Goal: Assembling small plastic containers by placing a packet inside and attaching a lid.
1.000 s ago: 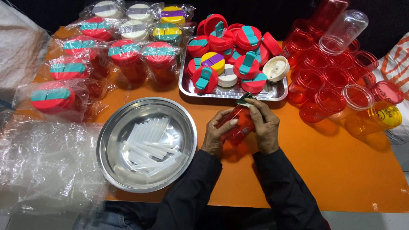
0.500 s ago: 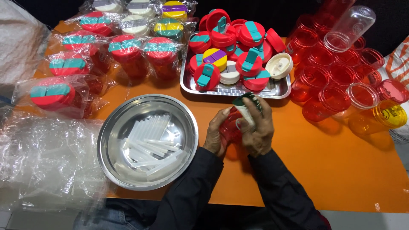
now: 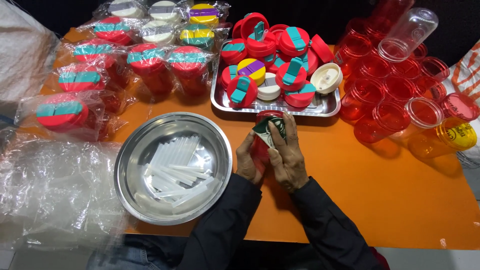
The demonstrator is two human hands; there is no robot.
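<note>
Both my hands hold a red translucent plastic cup point(image 3: 261, 145) lying on its side over the orange table point(image 3: 380, 200). My left hand point(image 3: 247, 161) cups it from the left. My right hand point(image 3: 287, 154) presses a dark green and white round sticker point(image 3: 270, 131) against the cup's side. Just beyond the cup stands a rectangular steel tray point(image 3: 325, 106) piled with red lids with teal flaps, plus a yellow and two white lids. To my left sits a round steel bowl point(image 3: 131, 152) holding several white straws point(image 3: 175, 170).
Bagged, lidded red cups point(image 3: 145, 65) stand in rows at the back left. Loose clear plastic bags point(image 3: 50, 195) lie at the left front. Open red cups point(image 3: 385, 107), a clear one and a yellow cup point(image 3: 452, 136) crowd the right side.
The view has tilted a little. My hands have turned the cup between them, and the green sticker now shows on its side under my right fingers.
</note>
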